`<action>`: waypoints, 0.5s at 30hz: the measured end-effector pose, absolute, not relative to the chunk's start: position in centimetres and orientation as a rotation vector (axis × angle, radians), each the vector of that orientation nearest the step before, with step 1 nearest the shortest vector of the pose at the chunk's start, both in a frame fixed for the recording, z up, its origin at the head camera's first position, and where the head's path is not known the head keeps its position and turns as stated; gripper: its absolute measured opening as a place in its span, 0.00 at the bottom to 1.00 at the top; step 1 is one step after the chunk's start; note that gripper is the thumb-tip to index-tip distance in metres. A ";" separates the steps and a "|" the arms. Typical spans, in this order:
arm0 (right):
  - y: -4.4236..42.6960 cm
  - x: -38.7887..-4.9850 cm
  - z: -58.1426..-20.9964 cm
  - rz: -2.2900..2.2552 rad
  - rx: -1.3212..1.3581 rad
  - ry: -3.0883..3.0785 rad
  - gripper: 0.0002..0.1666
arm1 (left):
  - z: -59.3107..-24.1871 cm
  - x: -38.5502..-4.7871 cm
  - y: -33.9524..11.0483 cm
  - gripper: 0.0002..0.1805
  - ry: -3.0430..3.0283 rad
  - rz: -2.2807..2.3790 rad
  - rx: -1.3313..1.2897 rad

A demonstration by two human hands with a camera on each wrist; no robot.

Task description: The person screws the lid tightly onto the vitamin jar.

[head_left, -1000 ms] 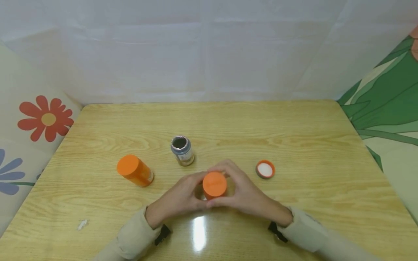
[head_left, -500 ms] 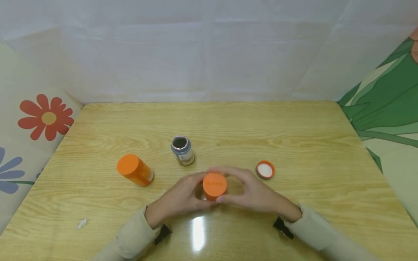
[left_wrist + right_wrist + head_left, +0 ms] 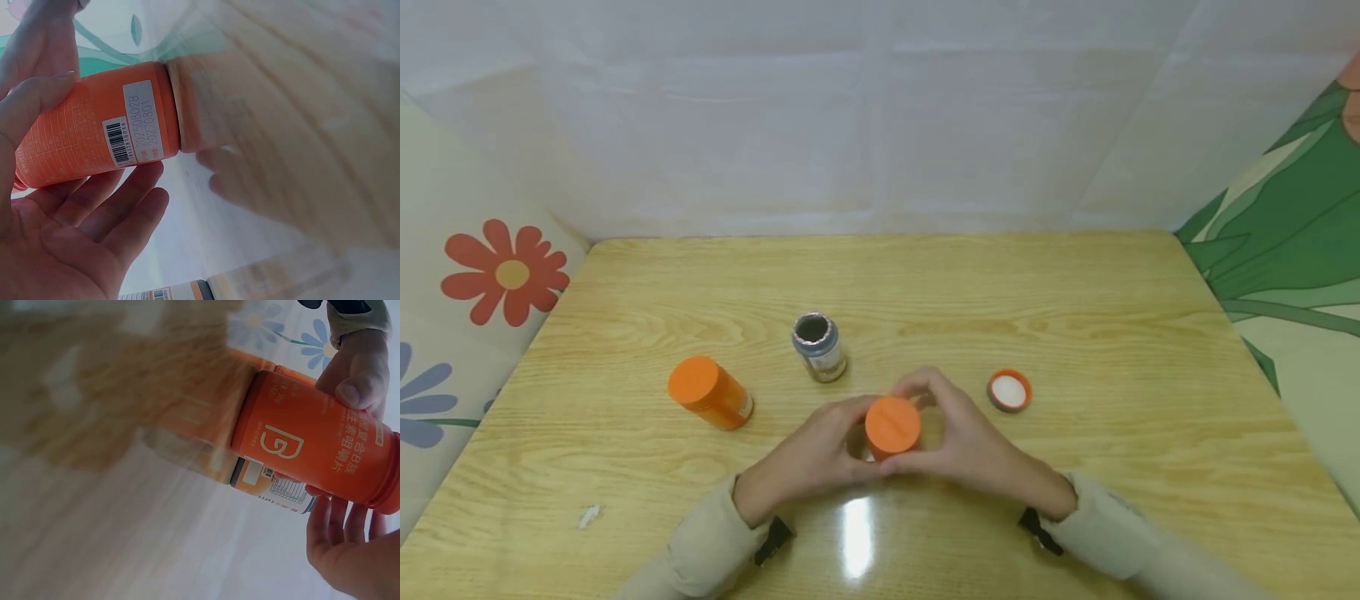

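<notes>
An orange supplement bottle (image 3: 94, 122) with a ribbed-edged orange cap (image 3: 892, 425) stands upright on the table between both hands. My left hand (image 3: 823, 446) grips its body, thumb on the near side and fingers around the far side. At the cap's right side, my right hand (image 3: 966, 442) holds the rim with its thumb in front and curled fingers behind. In the right wrist view the label side of the bottle (image 3: 306, 437) shows, with the left thumb pressing on it. The cap sits on the bottle.
A second orange bottle (image 3: 711, 392) stands at left, capped. Behind the hands is an uncapped grey-blue bottle (image 3: 822, 348) with a ragged foil rim. An upturned cap (image 3: 1009, 389) with white lining lies at right. A white scrap (image 3: 589, 516) lies front left on the wooden table (image 3: 1075, 300).
My right hand loosens and slides right along the cap, then comes back to it with fingers curled. The cap's embossed marking has turned. My left hand stays around the bottle.
</notes>
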State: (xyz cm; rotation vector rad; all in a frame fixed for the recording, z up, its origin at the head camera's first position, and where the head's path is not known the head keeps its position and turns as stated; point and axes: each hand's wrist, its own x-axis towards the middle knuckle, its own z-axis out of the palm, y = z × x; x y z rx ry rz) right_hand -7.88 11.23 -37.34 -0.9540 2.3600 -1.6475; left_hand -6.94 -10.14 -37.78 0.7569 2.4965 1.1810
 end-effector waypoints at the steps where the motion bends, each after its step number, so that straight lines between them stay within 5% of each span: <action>1: 11.2 -7.9 -37.3 -1.640 -0.956 2.360 0.43 | -37.8 -6.9 -10.1 0.32 2.495 1.182 0.757; 15: 12.2 -8.1 -36.5 -1.523 -1.083 2.279 0.39 | -37.8 -6.9 -10.2 0.33 2.508 1.175 0.761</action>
